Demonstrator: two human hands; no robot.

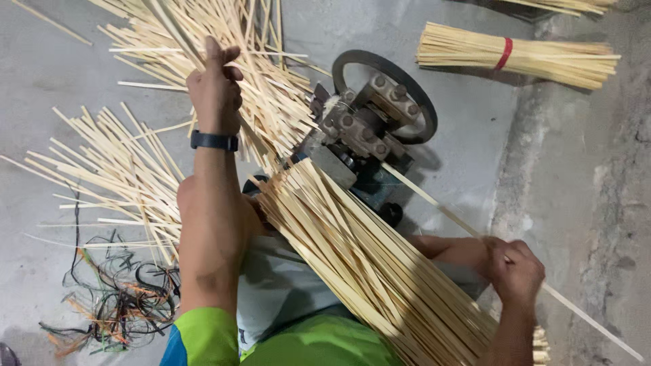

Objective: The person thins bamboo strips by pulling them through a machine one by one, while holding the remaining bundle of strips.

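Note:
My left hand (215,85) is raised over a loose heap of pale bamboo strips (261,88) and grips some of them; a black watch sits on its wrist. My right hand (513,270) is closed around a single long bamboo strip (434,200) that runs up into a small grey metal machine with a black wheel (369,118). A thick bundle of bamboo strips (359,264) lies across my lap between my arms, its far end touching the machine.
More loose strips (115,176) are scattered on the concrete floor at left. A tangle of dark cords (119,298) lies at lower left. A bundle tied with a red band (515,57) rests at upper right, beside a raised concrete edge (515,169).

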